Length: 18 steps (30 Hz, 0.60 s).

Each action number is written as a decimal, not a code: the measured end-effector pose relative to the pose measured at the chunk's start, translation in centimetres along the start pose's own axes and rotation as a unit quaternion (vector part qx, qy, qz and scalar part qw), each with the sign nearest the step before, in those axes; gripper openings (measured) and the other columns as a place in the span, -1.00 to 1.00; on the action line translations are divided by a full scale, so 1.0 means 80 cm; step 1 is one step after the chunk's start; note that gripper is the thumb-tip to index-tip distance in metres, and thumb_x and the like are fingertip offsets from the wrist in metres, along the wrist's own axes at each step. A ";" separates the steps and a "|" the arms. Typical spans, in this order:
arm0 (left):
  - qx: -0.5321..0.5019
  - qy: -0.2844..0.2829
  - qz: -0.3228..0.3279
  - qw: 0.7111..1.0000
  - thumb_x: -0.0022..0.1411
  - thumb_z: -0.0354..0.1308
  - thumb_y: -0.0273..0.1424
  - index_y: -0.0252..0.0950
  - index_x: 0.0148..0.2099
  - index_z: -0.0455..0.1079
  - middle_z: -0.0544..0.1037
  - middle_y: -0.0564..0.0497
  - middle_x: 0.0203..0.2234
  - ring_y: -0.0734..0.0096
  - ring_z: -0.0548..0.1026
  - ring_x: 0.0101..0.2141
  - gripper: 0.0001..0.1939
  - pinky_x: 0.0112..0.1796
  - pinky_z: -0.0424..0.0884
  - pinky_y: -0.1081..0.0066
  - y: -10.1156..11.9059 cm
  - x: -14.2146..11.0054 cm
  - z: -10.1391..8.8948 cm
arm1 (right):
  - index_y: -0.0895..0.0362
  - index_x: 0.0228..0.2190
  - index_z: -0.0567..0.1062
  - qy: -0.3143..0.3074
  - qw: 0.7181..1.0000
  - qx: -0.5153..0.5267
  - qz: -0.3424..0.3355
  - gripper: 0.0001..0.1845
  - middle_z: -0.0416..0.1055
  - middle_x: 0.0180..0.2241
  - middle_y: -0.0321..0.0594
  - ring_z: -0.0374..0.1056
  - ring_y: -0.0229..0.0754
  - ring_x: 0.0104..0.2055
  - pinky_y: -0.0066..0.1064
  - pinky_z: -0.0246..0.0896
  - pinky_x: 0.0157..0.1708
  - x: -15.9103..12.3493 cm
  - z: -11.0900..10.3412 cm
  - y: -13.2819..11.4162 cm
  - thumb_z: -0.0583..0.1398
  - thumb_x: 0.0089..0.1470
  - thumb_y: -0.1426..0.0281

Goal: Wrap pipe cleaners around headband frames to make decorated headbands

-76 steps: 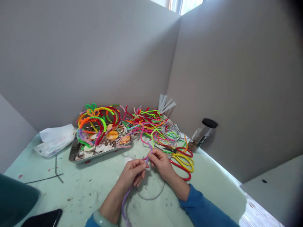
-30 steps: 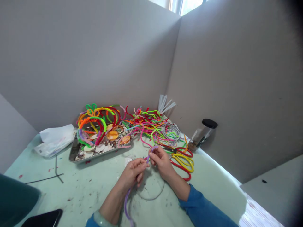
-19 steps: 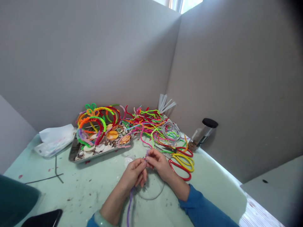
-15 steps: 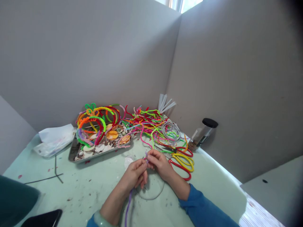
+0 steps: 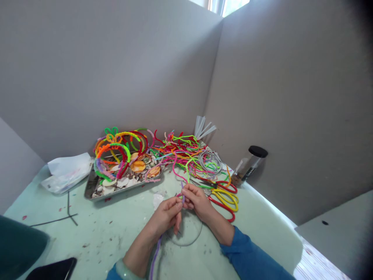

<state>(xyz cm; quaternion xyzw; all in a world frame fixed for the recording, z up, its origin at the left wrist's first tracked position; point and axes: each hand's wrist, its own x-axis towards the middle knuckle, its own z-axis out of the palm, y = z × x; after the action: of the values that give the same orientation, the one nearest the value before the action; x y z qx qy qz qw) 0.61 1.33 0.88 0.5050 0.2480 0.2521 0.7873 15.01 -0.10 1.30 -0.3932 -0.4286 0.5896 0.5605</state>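
Both hands meet over the table, fingertips nearly touching. My left hand (image 5: 166, 214) is closed in a pinch on a purple pipe cleaner (image 5: 156, 256), whose long tail hangs down below the wrist. Opposite it, my right hand (image 5: 198, 200) pinches the purple pipe cleaner where a short end sticks up between the fingers. A bit of pink shows at the fingertips. Beneath the hands curves a grey wire loop (image 5: 189, 245), its upper part hidden by them. Close beyond my right hand lie scissors with yellow handles (image 5: 230, 200) and scissors with red handles (image 5: 225, 208).
A metal tray (image 5: 122, 192) holds shells, with colourful pipe-cleaner rings (image 5: 112, 163) on it. Loose pipe cleaners (image 5: 177, 149) and a coil of grey wire (image 5: 210, 162) lie behind. A black-lidded jar (image 5: 253, 163) stands right; a phone (image 5: 52, 270) and dark green object (image 5: 20, 245) are left.
The short purple end between my fingertips now stands straighter and higher. My right hand has shifted very slightly, and the hanging purple tail has swung a little left.
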 end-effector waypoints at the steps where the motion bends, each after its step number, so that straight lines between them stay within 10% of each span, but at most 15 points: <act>1: -0.003 -0.002 0.006 1.000 0.09 0.12 -0.13 -0.31 -0.31 0.23 0.36 0.13 -0.84 0.58 0.22 -0.84 -0.66 -0.77 0.05 0.61 0.000 0.000 0.000 | 0.16 -0.54 0.29 0.004 1.000 0.026 0.006 -0.72 0.15 -0.72 -0.47 0.01 -0.45 -0.73 -0.57 -0.23 -0.73 0.001 0.000 0.000 0.21 -0.01 0.23; 9: 0.031 0.059 0.049 0.997 0.17 0.08 -0.19 -0.35 -0.33 0.28 0.48 0.06 -0.50 0.76 0.11 -0.80 -0.72 -0.70 0.27 0.56 0.007 -0.004 0.010 | 0.15 -0.51 0.27 0.030 0.999 -0.021 -0.013 -0.75 0.22 -0.71 -0.46 -0.03 -0.46 -0.76 -0.57 -0.26 -0.75 -0.001 0.000 0.001 0.18 0.01 0.26; 18: 0.006 0.101 0.048 0.994 0.19 0.05 -0.21 -0.33 -0.41 0.24 0.37 0.15 -0.69 0.74 0.04 -0.82 -0.73 -0.77 0.05 0.62 0.006 -0.001 0.008 | 0.15 -0.54 0.28 0.050 0.994 -0.088 -0.045 -0.72 0.19 -0.69 -0.45 -0.03 -0.43 -0.70 -0.54 -0.20 -0.70 -0.005 0.015 -0.003 0.21 -0.04 0.22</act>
<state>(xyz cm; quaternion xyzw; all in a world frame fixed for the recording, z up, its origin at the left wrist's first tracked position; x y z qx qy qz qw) 0.87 1.00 1.57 0.4932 0.3029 0.3379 0.7422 14.01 -0.59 1.88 -0.4502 -0.4676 0.5029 0.5707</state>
